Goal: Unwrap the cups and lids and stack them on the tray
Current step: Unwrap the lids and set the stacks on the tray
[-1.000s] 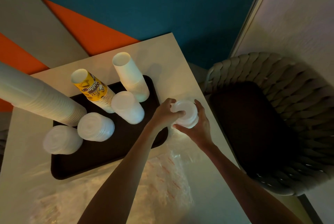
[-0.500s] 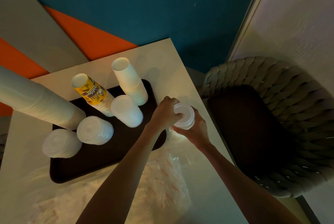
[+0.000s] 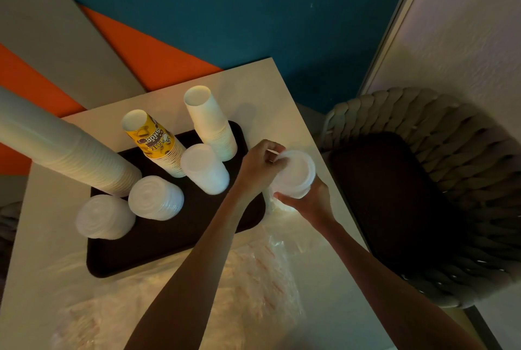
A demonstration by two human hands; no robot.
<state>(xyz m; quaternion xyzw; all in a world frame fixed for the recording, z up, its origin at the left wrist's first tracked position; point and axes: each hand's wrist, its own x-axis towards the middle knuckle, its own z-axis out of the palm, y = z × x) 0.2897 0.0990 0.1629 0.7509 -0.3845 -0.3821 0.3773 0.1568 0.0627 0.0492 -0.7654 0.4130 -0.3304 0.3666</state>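
A dark tray (image 3: 169,245) lies on the white table (image 3: 270,87). On it stand a yellow printed cup stack (image 3: 153,138), a white cup stack (image 3: 210,124), a very tall white cup stack (image 3: 64,152) and three white lid stacks (image 3: 204,169) (image 3: 155,197) (image 3: 104,215). Just right of the tray, my right hand (image 3: 310,203) holds a short stack of white lids (image 3: 296,173) from below. My left hand (image 3: 258,165) pinches the stack's upper left rim. Clear plastic wrap hangs under the lids.
Crumpled clear plastic wrappers (image 3: 248,279) with red print cover the table's near part. A woven grey chair (image 3: 437,180) with a dark seat stands close on the right. A teal and orange wall lies beyond the table.
Both hands have stayed on the lid stack beside the tray. The stack has tilted a little and my left fingers have shifted along its rim.
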